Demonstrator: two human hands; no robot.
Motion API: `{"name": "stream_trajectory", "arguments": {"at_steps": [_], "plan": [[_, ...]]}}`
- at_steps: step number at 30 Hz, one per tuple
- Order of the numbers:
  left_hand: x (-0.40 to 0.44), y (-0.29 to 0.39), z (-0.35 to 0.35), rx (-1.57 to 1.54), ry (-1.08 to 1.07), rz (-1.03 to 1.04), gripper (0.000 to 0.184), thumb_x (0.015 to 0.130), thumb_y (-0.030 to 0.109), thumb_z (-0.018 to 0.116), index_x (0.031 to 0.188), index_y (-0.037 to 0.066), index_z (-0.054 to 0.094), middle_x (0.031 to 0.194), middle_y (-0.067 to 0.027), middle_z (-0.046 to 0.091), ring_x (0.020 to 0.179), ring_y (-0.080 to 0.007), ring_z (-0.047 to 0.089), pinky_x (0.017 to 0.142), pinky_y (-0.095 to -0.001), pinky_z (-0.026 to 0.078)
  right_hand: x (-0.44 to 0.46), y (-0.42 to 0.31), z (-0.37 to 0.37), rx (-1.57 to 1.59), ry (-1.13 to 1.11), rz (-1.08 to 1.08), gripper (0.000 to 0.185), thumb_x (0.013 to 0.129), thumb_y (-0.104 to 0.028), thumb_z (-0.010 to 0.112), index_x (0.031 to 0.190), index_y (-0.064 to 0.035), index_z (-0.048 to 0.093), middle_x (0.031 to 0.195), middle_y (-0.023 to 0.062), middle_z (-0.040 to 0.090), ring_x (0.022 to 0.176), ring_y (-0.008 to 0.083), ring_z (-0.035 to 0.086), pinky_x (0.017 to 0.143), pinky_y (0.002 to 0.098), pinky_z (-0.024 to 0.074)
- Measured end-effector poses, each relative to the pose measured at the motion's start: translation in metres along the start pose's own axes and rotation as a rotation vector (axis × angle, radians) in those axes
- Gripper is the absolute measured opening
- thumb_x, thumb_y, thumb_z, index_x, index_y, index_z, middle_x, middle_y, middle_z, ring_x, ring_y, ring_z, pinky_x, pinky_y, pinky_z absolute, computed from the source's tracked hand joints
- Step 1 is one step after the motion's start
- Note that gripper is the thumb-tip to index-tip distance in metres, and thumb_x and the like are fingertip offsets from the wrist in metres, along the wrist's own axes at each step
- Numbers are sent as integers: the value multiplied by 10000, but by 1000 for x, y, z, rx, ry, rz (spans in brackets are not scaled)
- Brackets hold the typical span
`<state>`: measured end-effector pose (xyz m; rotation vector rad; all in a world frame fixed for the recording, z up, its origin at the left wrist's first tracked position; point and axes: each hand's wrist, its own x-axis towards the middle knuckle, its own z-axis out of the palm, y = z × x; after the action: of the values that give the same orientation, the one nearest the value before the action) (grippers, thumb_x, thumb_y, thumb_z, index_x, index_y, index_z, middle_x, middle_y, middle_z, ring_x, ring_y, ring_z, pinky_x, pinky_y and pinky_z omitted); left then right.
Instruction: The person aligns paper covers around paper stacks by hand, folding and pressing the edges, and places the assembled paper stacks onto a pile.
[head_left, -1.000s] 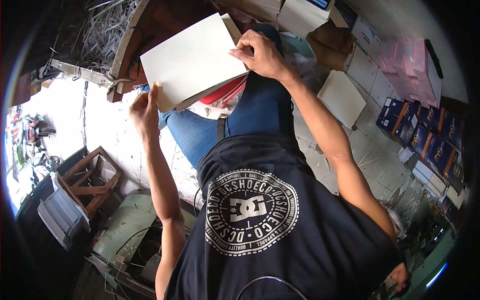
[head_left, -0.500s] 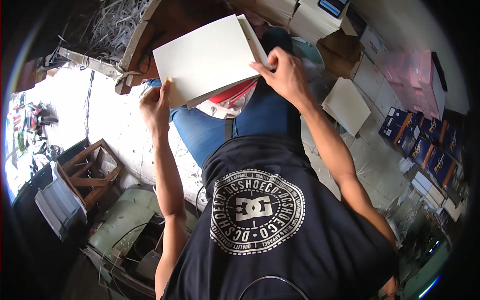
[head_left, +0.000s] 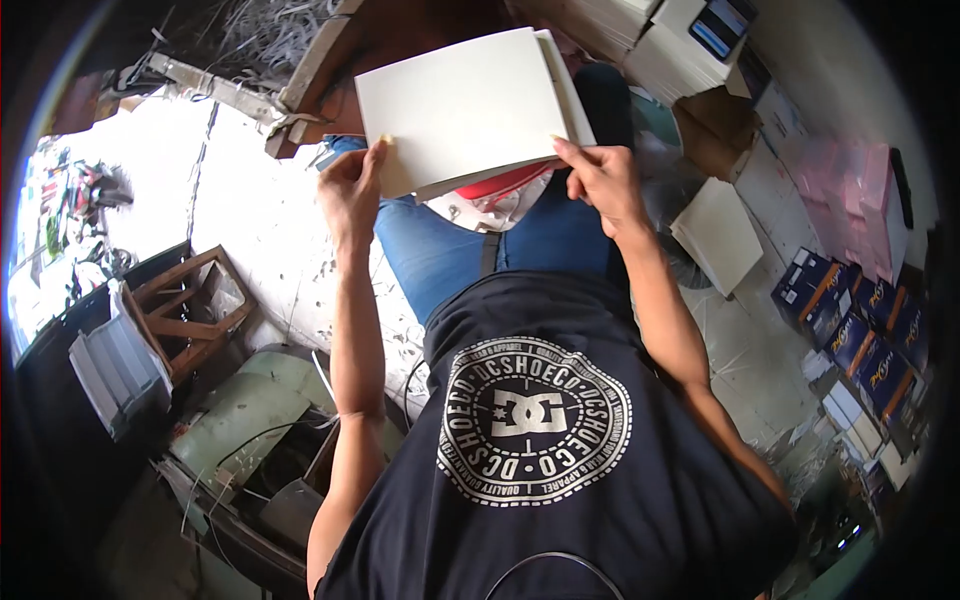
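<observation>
Off-white paper sheets [head_left: 455,110] are held up above my lap, slightly fanned, with another layer showing along the right and lower edges. My left hand [head_left: 350,195] pinches the lower left corner, thumb on top. At the lower right corner, my right hand [head_left: 607,190] is closed on the sheets, its thumb on the top face and its other fingers curled and partly hidden. Behind the sheets, a red object [head_left: 505,183] shows between my legs in blue jeans [head_left: 430,245]; what it is cannot be made out.
Shredded paper strips [head_left: 265,40] lie at upper left by a wooden edge. More off-white sheets [head_left: 718,235] rest on the floor at right, near pink-wrapped stacks [head_left: 845,195] and dark blue boxes [head_left: 850,325]. A phone [head_left: 720,28] lies on a stack. A wooden frame [head_left: 190,310] stands at left.
The sheets have turned nearer to level. My right hand has shifted from the right edge to the lower right corner. My left hand keeps its corner. The whole view has shifted a little.
</observation>
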<state>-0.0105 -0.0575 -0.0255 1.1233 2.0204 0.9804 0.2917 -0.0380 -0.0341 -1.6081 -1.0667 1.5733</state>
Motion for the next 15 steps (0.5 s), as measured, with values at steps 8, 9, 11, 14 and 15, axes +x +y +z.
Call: {"name": "stream_trajectory", "arguments": {"at_steps": [8,9,11,14,15], "plan": [[-11,-18,-17,-210,2,-111,317,901,282,734,954,-31,719,760,-32,678,686,-65,575,613,-220,447,5,9,1,7,8,-20,360,877,-299,741,706,16,710,482,-15,513,418,39,438,419,198,272],[-16,-24,-20,-241,1,-102,314,905,275,729,975,-30,713,779,-37,682,702,-69,586,623,-223,456,5,9,2,14,8,-21,358,879,-299,738,713,17,715,482,-15,513,419,40,441,420,198,268],[-29,-34,-18,-268,5,-9,280,906,231,727,1001,-31,698,808,-51,689,732,-78,611,655,-227,485,5,9,1,8,4,-25,357,881,-298,737,714,17,716,485,-13,519,419,40,442,419,200,267],[-47,-38,-10,-231,23,122,195,896,132,727,993,-28,673,843,-64,694,790,-104,657,733,-238,529,2,6,3,12,17,-23,386,877,-311,733,666,11,699,465,-5,517,424,42,445,440,217,286],[-49,-43,-7,-176,28,217,180,894,119,726,980,-28,669,844,-64,692,796,-108,662,745,-241,534,1,5,4,15,24,-23,402,874,-317,732,642,8,690,453,-1,514,427,43,446,451,226,296]]}}
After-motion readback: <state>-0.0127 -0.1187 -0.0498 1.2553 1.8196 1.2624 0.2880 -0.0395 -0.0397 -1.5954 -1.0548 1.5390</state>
